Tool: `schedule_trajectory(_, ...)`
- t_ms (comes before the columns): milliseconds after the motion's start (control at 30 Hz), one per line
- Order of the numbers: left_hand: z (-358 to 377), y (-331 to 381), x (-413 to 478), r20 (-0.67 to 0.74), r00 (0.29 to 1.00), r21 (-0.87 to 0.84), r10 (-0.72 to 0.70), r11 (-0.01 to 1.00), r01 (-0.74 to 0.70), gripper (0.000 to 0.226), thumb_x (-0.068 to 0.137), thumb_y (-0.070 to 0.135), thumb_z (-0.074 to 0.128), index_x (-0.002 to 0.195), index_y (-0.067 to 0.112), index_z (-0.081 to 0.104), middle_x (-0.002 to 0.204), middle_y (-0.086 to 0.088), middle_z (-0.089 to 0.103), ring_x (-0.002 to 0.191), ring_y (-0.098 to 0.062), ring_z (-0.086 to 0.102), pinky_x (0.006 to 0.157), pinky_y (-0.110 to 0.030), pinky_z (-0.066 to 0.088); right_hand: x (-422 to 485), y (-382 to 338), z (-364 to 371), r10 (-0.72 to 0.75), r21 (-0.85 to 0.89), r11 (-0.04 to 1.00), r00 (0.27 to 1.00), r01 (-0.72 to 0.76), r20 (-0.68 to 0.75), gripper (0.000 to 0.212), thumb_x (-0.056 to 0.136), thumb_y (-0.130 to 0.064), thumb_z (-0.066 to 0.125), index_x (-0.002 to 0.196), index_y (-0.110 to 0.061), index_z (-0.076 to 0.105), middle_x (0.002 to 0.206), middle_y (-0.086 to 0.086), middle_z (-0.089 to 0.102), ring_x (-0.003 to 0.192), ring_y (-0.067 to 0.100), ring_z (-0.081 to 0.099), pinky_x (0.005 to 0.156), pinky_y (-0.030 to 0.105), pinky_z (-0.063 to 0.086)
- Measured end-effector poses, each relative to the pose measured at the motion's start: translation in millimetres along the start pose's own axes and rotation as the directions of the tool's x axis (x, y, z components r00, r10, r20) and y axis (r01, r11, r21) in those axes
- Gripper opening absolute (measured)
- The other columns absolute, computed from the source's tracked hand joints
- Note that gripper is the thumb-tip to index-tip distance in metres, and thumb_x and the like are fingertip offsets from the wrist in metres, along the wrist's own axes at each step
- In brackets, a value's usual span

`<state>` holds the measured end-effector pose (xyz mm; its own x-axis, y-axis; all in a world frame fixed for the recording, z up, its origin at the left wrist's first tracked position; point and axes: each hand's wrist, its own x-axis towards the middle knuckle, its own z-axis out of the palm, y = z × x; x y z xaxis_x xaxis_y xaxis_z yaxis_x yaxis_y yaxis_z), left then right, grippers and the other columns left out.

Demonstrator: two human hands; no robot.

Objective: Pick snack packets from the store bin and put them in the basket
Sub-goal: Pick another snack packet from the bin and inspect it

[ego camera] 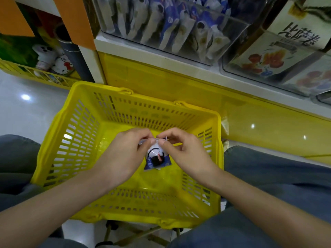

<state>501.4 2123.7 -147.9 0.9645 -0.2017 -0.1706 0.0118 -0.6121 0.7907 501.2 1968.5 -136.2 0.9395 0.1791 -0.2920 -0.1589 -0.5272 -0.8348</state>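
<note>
A small blue-and-white snack packet (157, 159) hangs over the inside of the yellow basket (53, 136). My left hand (125, 154) pinches its top edge from the left. My right hand (184, 151) pinches the same edge from the right, fingertips nearly touching the left ones. The basket floor around the packet shows no other packets. Above, on the shelf, a clear store bin (170, 27) holds several more blue-and-white packets standing on end.
A second clear bin (279, 56) with flower-printed boxes stands at the right on the white shelf edge (161, 59). The yellow shelf front rises behind the basket. My knees in blue jeans flank the basket. A low yellow rack with toys sits at far left.
</note>
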Motion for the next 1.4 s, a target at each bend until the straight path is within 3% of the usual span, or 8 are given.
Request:
schedule_trajectory(233,0.4,10.5,1.9,-0.006,1.000,-0.110,0.002,0.994,-0.003,0.029,0.092,0.020,0.051,0.063,0.024,0.051,0.050,0.017,0.050,0.049,-0.001,0.043,0.047,-0.013,0.033,5.1,-5.8,-6.4,0.165,0.306,0.932,0.979,-0.196,0.123,0.015,0.088,-0.012,0.060,0.074,-0.017,0.060,0.083,0.016,0.064,0.067,0.018,0.061,0.066,0.036,0.055)
schedule_trajectory(467,2.2,10.7,10.5,0.086,0.982,-0.446,-0.167,0.875,0.188,0.018,0.090,0.018,0.055,0.073,0.023,0.053,0.073,-0.002,0.059,0.072,-0.024,0.058,0.075,-0.052,0.051,2.7,-0.3,-15.7,-0.286,-0.277,0.927,0.955,0.254,-0.082,0.007,0.087,-0.024,0.062,0.084,-0.019,0.065,0.078,-0.009,0.062,0.072,0.005,0.058,0.061,0.023,0.049)
schedule_trajectory(667,-0.6,6.6,18.2,0.053,0.931,-0.463,-0.360,0.818,0.342,0.020,0.095,0.031,0.044,0.078,0.021,0.047,0.076,-0.005,0.055,0.064,-0.019,0.054,0.062,-0.035,0.044,4.9,-2.2,-17.5,-0.244,-0.095,0.969,0.938,0.227,-0.246,0.013,0.090,-0.019,0.059,0.081,-0.027,0.055,0.083,-0.006,0.063,0.080,0.005,0.059,0.064,0.020,0.051)
schedule_trajectory(800,-1.6,16.5,22.1,0.319,0.848,-0.669,-0.423,0.534,0.517,0.040,0.095,0.041,0.034,0.102,0.009,0.058,0.085,-0.009,0.065,0.068,-0.019,0.063,0.053,-0.024,0.053,-1.5,1.5,-12.6,-0.454,-0.277,0.866,0.887,0.416,-0.089,0.007,0.088,-0.012,0.061,0.086,-0.006,0.064,0.092,0.005,0.062,0.091,0.017,0.059,0.078,0.029,0.049)
schedule_trajectory(933,-0.3,12.5,15.9,0.219,0.885,-0.733,-0.412,0.530,0.427,0.036,0.089,0.013,0.056,0.123,0.002,0.049,0.092,-0.008,0.067,0.068,-0.011,0.066,0.058,-0.021,0.054,-3.2,1.8,-9.3,-0.547,-0.393,0.765,0.837,0.511,0.023,0.016,0.088,-0.019,0.059,0.090,-0.006,0.068,0.098,0.007,0.062,0.096,0.017,0.055,0.081,0.023,0.044)
schedule_trajectory(1067,-0.3,12.8,16.7,0.164,0.916,-0.701,-0.367,0.610,0.370,0.033,0.090,0.004,0.054,0.122,0.007,0.048,0.103,-0.012,0.067,0.078,-0.015,0.066,0.065,-0.023,0.053,-3.3,-6.4,-3.1,-0.112,0.020,0.993,0.984,0.116,-0.137,0.023,0.094,-0.022,0.050,0.115,-0.014,0.055,0.112,0.003,0.058,0.096,0.003,0.055,0.081,0.015,0.048)
schedule_trajectory(1167,1.9,14.1,14.3,0.277,0.923,-0.637,-0.267,0.669,0.384,0.021,0.091,0.004,0.052,0.110,0.013,0.052,0.089,-0.001,0.068,0.065,-0.006,0.065,0.052,-0.016,0.049,5.0,-7.7,-7.0,0.334,0.426,0.836,0.937,-0.346,0.106,0.029,0.097,-0.028,0.042,0.116,-0.010,0.054,0.115,0.009,0.063,0.091,0.017,0.062,0.087,0.037,0.052)
schedule_trajectory(1400,9.5,5.6,7.6,-0.055,0.998,-0.083,-0.036,0.996,0.031,0.047,0.082,0.026,0.065,0.122,0.018,0.044,0.110,0.007,0.046,0.093,-0.007,0.047,0.070,-0.013,0.036,5.8,-6.5,-10.3,0.377,0.606,0.670,0.900,-0.428,0.219,0.034,0.095,-0.023,0.049,0.120,-0.001,0.054,0.116,0.016,0.065,0.097,0.028,0.064,0.090,0.042,0.052)
